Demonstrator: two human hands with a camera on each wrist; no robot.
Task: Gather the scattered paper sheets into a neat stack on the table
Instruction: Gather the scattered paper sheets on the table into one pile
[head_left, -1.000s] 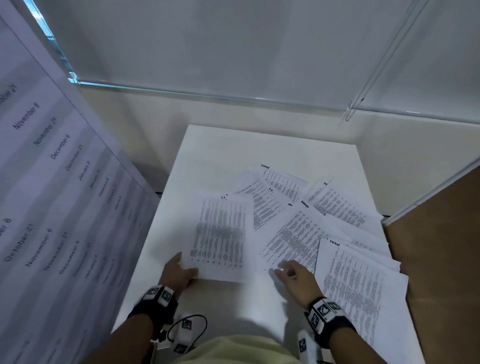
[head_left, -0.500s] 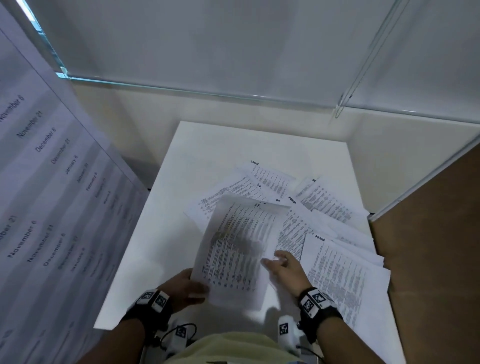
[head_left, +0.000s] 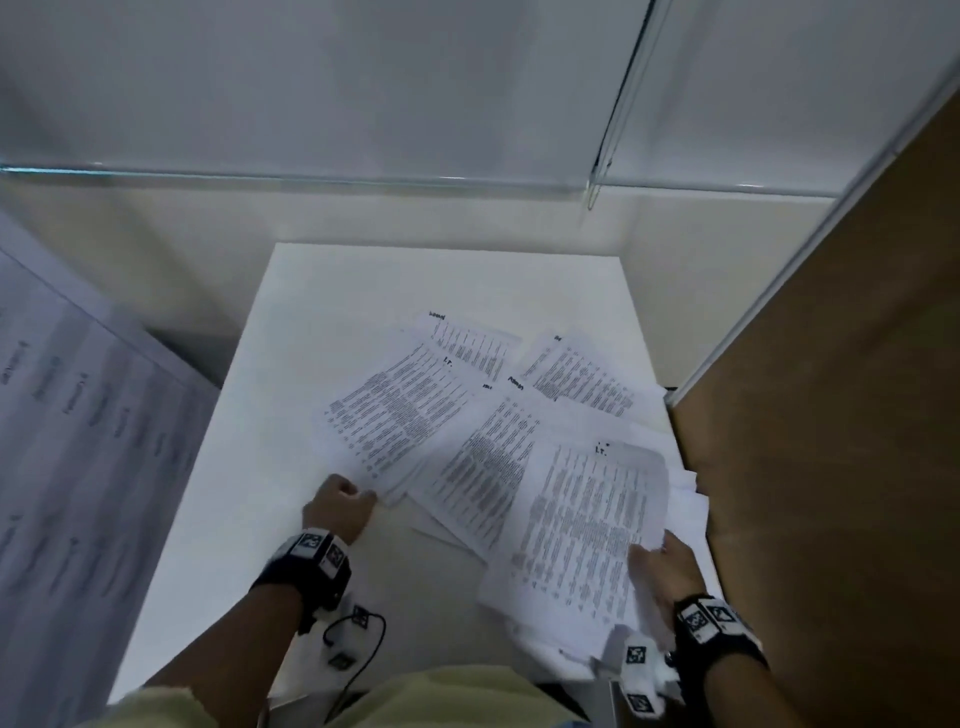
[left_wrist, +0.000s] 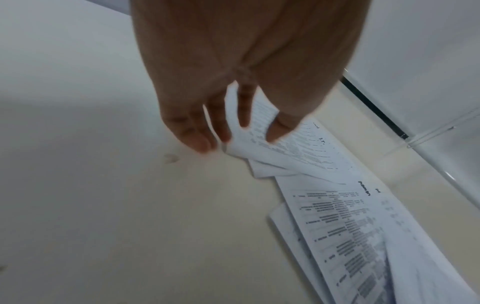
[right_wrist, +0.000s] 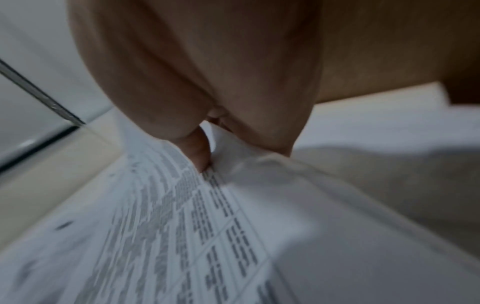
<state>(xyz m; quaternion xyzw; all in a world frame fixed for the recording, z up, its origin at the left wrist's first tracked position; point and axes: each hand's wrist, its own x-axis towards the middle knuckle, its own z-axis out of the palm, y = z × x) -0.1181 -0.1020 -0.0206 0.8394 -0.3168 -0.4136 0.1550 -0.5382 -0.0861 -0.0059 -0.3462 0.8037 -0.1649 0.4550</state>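
Sheets (head_left: 493, 447) lie fanned across the tabletop's (head_left: 363, 291) right half. Left hand (head_left: 337, 506) pinches the left bundle's near corner; right hand (head_left: 662, 566) grips the near-right sheet's edge, so both piles lie between them.

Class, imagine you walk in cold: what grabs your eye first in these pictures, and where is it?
A fan of printed paper sheets sprawls over the right half of the white table. The left hand pinches the corner of the leftmost sheets, and the right hand grips a sheet at the table's near right edge.
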